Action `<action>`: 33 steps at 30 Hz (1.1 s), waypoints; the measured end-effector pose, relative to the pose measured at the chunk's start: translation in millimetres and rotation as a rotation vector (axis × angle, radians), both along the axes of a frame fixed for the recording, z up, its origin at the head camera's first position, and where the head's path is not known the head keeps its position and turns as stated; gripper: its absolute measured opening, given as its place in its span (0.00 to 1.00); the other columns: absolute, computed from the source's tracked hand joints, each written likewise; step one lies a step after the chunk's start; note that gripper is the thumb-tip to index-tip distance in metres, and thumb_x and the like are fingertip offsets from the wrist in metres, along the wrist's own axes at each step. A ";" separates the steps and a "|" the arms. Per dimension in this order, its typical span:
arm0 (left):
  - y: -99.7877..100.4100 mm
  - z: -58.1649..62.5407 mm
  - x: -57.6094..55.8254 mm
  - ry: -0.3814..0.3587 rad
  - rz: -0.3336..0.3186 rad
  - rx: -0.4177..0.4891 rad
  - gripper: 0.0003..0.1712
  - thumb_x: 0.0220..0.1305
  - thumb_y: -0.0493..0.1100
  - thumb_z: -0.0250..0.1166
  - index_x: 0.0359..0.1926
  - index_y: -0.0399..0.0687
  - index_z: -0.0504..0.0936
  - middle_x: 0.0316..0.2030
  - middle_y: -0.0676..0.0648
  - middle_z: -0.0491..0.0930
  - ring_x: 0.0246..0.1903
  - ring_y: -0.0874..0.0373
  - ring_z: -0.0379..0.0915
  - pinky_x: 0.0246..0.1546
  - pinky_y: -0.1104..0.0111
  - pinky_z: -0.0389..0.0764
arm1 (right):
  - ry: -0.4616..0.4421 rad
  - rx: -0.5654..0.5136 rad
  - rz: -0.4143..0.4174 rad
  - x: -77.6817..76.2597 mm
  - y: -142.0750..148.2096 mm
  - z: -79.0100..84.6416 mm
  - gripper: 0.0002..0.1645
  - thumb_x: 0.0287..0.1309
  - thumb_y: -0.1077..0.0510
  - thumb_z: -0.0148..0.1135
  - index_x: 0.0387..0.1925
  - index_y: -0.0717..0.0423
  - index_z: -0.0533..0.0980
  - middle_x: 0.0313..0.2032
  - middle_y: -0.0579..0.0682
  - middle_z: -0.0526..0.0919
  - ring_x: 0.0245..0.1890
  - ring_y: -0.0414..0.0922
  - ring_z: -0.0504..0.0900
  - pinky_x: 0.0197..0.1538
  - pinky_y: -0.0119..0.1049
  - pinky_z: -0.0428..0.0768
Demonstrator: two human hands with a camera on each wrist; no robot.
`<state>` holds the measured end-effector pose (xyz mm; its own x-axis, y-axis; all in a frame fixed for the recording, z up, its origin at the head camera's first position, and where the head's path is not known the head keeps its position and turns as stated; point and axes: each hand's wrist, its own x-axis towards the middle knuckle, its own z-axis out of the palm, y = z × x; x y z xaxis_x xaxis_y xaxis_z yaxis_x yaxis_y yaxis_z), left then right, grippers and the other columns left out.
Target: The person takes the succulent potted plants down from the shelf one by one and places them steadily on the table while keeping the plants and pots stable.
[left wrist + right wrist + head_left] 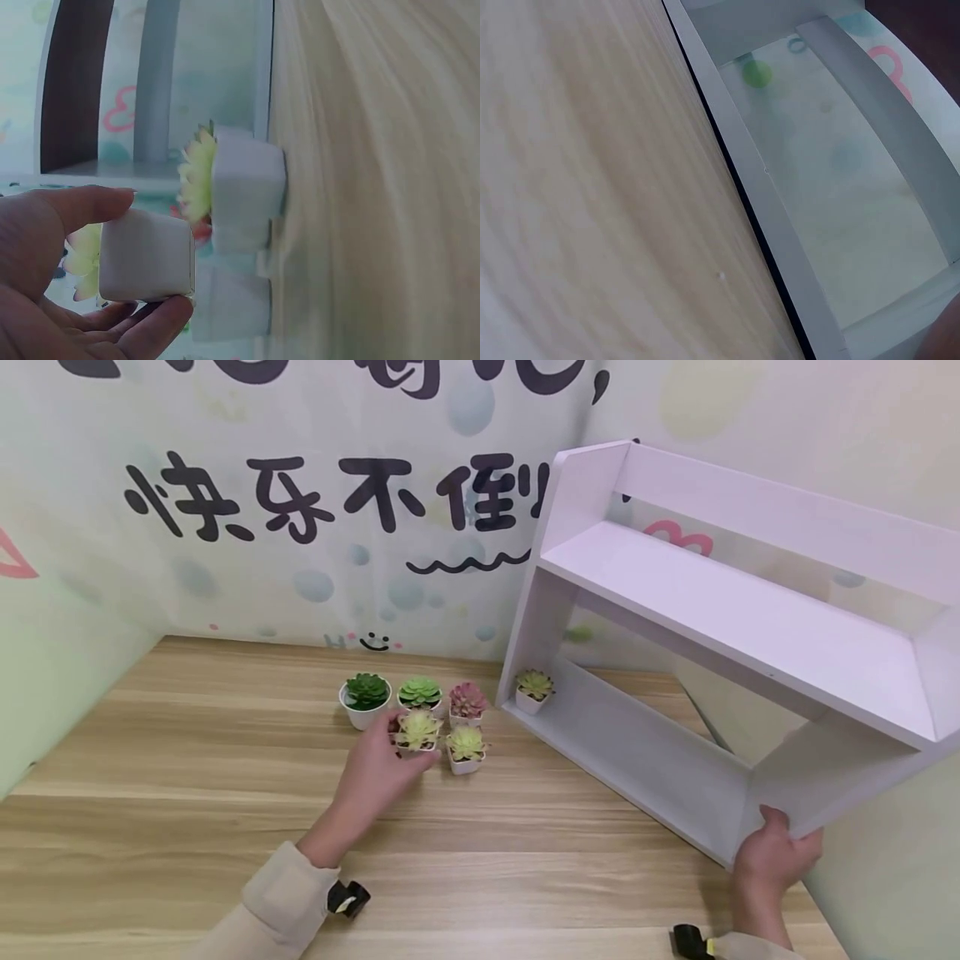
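Note:
My left hand [382, 768] pinches a small yellow-green potted succulent [417, 731] between thumb and fingers. In the left wrist view its square white pot [146, 256] is held off the table. Just to its right stands a similar yellow-green succulent [466, 745]. Behind are a pink-red succulent [467, 700], a light green one [420, 692] and a dark green one [367, 692] in a round white pot. My right hand [776, 852] grips the lower right side panel of a white two-tier shelf [645, 735], thumb on the front side.
Another yellow-green succulent [534, 691] sits at the left end of the shelf's lower board. The shelf stands at an angle on the wood-grain table [480, 860]. Behind the table hangs a printed cloth [300, 585] with dark lettering. A dark gap shows under the shelf's front edge [739, 150].

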<state>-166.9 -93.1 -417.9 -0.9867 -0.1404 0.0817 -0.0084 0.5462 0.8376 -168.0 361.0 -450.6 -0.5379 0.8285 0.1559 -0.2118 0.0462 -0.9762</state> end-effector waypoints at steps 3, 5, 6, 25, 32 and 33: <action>-7.0 -7.4 0.0 0.005 0.008 -0.007 0.46 0.55 0.47 0.76 0.68 0.33 0.65 0.62 0.31 0.76 0.63 0.35 0.73 0.65 0.44 0.75 | 0.000 -0.005 0.005 0.5 0.5 0.3 0.23 0.62 0.67 0.52 0.56 0.50 0.77 0.50 0.34 0.81 0.57 0.35 0.75 0.70 0.27 0.67; -9.3 -11.6 -0.7 0.003 0.008 -0.018 0.45 0.54 0.46 0.76 0.67 0.31 0.66 0.60 0.30 0.76 0.61 0.35 0.74 0.64 0.45 0.76 | -0.004 -0.009 0.003 0.7 0.8 0.3 0.23 0.62 0.67 0.52 0.56 0.50 0.77 0.50 0.34 0.81 0.58 0.35 0.75 0.71 0.27 0.66; -10.2 -14.0 -1.4 0.003 0.006 -0.024 0.44 0.54 0.45 0.77 0.66 0.31 0.66 0.59 0.30 0.77 0.60 0.35 0.75 0.63 0.45 0.77 | -0.005 -0.011 0.003 0.8 0.8 0.4 0.23 0.62 0.67 0.52 0.57 0.50 0.77 0.51 0.35 0.81 0.58 0.36 0.75 0.71 0.27 0.66; -10.7 -33.4 -11.6 -0.071 0.013 -0.113 0.42 0.52 0.47 0.78 0.60 0.29 0.69 0.56 0.28 0.78 0.56 0.36 0.77 0.59 0.45 0.79 | -0.029 -0.015 0.005 0.8 -0.7 2.4 0.24 0.62 0.66 0.52 0.58 0.48 0.77 0.56 0.37 0.81 0.62 0.39 0.73 0.73 0.26 0.64; -5.0 -33.9 -11.6 -0.070 -0.002 -0.127 0.40 0.54 0.46 0.77 0.59 0.30 0.68 0.56 0.29 0.77 0.57 0.36 0.76 0.59 0.46 0.79 | -0.042 -0.019 0.008 1.9 -0.8 3.4 0.23 0.62 0.66 0.53 0.57 0.48 0.77 0.57 0.38 0.80 0.62 0.38 0.73 0.73 0.26 0.64; -4.9 -34.0 -11.3 -0.075 -0.002 -0.124 0.40 0.54 0.46 0.77 0.60 0.30 0.67 0.56 0.29 0.77 0.58 0.36 0.76 0.60 0.45 0.78 | -0.046 -0.020 0.011 2.3 -1.1 3.4 0.24 0.62 0.66 0.53 0.58 0.49 0.76 0.57 0.38 0.80 0.62 0.38 0.73 0.73 0.26 0.64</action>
<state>-178.1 -98.1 -451.9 -0.9910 -0.1319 0.0238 -0.0676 0.6453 0.7609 -165.7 359.9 -447.2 -0.5534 0.8251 0.1142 -0.1673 0.0243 -0.9856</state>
